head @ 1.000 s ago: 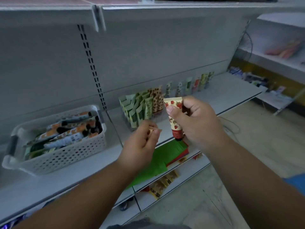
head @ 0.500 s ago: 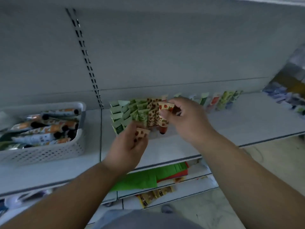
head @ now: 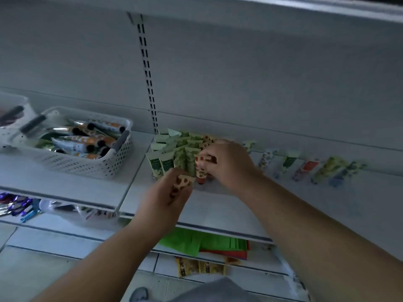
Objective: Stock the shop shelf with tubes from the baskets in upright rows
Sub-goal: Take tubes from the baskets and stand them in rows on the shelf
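The right hand (head: 229, 164) pinches a strawberry-print tube (head: 201, 168) upright beside the green tubes (head: 174, 158); the left hand (head: 165, 197) grips another spotted tube (head: 181, 184) just below.

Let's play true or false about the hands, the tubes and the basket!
1. The right hand holds a strawberry tube cap down on the shelf. True.
2. The left hand is empty. False: it holds another spotted tube.
3. The white basket is empty. False: tubes lie in it.
4. The green tubes stand upright beside the strawberry tube. True.
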### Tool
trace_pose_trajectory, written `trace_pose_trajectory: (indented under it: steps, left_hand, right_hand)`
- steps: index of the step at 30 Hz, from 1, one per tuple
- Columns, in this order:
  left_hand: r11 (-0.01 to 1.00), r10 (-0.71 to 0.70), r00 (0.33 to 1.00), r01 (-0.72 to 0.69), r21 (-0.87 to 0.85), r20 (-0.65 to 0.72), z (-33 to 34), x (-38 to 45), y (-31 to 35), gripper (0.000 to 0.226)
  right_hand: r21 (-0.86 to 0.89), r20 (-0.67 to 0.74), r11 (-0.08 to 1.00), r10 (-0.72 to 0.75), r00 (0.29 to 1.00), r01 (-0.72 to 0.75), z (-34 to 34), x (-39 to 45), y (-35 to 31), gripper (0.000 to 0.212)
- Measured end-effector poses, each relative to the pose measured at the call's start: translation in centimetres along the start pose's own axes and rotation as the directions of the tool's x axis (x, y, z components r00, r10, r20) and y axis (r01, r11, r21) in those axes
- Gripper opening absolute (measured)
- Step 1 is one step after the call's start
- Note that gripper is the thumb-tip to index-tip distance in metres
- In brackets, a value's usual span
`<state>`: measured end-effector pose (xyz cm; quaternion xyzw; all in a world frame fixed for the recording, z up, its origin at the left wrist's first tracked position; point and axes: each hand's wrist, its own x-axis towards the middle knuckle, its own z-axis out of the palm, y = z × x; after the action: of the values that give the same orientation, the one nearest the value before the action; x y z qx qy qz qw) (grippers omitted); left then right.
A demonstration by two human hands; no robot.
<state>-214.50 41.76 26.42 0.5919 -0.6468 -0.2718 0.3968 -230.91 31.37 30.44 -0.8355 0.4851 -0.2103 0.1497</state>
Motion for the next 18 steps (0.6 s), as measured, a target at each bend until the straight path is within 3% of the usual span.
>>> trace_pose_trajectory:
  steps: [8,13,16,18]
  left_hand:
    - [0.998,-0.067,0.998,0.067,-0.018,0.019,0.0,0.5,-0.2,0.008]
    - [0.992,-0.103,0.994,0.101,0.073,0.029,-0.3,0.9,-0.3,0.017]
    - [0.990,-0.098,0.994,0.094,0.103,0.039,-0.2,1.6,0.0,0.018]
    - [0.991,-0.074,0.996,0.068,0.118,0.049,0.1,2.2,0.3,0.017]
  right_hand:
    - [-0.025,0.002,0.999,-0.022,1.000,0.022,0.4,0.8,0.2,0.027]
    - [-0.001,-0.063,1.000,-0.017,0.998,0.017,0.1,0.3,-0.2,0.018]
    - [0.078,-0.119,0.996,-0.039,0.992,0.048,-0.8,-0.6,-0.7,0.014]
    - [0.156,-0.076,0.986,-0.044,0.996,0.056,-1.3,-1.4,-1.0,0.014]
